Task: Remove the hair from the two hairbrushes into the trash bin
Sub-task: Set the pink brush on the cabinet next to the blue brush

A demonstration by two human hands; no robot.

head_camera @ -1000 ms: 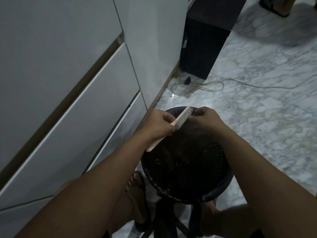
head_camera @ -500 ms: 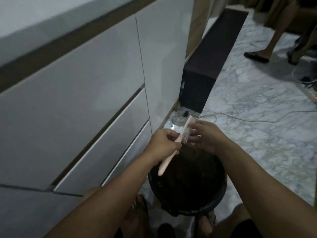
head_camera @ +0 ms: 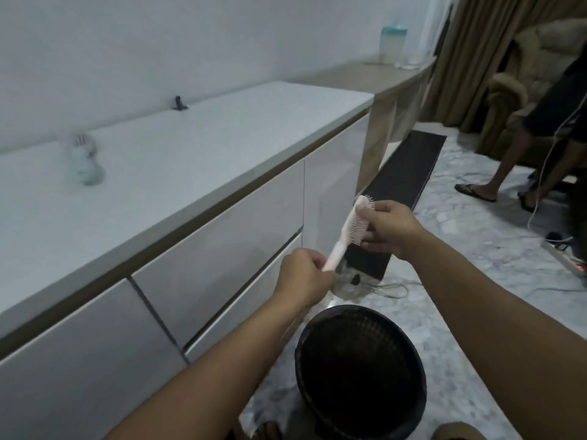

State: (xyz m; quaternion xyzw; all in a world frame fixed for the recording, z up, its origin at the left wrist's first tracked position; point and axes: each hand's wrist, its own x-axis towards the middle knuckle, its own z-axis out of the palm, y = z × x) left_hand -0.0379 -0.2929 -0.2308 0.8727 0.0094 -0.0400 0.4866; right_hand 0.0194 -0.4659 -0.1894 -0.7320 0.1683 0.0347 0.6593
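Pink hairbrush (head_camera: pixel 351 230) pinched at the handle in left hand (head_camera: pixel 303 276), bristle head gripped by right hand (head_camera: pixel 389 228). Black trash bin (head_camera: pixel 360 373) at 6 o'clock below. Second brush (head_camera: pixel 85 160) lying on white desk (head_camera: pixel 197 144) at 9 o'clock.

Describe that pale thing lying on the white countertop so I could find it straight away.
Start at the long white countertop running along the wall on the left. Near its back edge, well left of the small black object by the wall, lies a second hairbrush, whitish and blurred. It is the only pale, rounded thing on that stretch, unlike the pink hairbrush held over the bin.
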